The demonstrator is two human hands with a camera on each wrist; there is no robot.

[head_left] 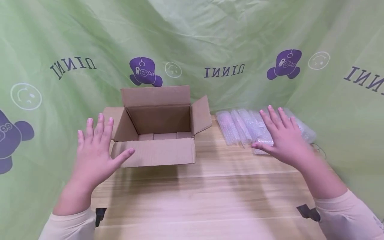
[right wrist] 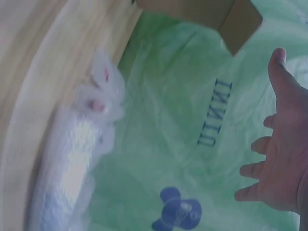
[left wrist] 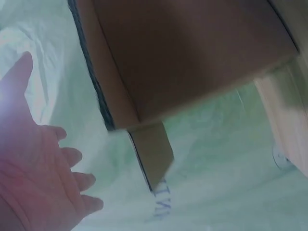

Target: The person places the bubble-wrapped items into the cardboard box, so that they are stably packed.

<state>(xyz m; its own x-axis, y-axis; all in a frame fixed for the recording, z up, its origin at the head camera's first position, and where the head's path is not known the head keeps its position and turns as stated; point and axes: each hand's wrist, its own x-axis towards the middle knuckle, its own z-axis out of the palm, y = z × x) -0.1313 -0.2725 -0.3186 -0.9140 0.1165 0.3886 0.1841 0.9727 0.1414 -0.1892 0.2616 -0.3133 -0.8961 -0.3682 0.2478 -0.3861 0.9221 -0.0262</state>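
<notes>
An empty-looking cardboard box (head_left: 156,151) with its flaps folded outward stands at the back left of the table. My left hand (head_left: 94,155) is held up by the box's left front corner, fingers spread and palm facing away; in the left wrist view the hand (left wrist: 41,178) holds nothing. To the right of the box lie several bubble-wrapped packs (head_left: 235,126), side by side; reddish bits show through the wrap (right wrist: 98,103) in the right wrist view. My right hand (head_left: 283,140) is raised in front of these packs with straight, spread fingers, and it grips nothing.
The light wooden table (head_left: 204,196) runs up to a green printed curtain (head_left: 228,36) behind and at both sides. Small black pieces (head_left: 309,212) show beside each forearm near the front. A thin cord (head_left: 321,150) curls at the table's right edge.
</notes>
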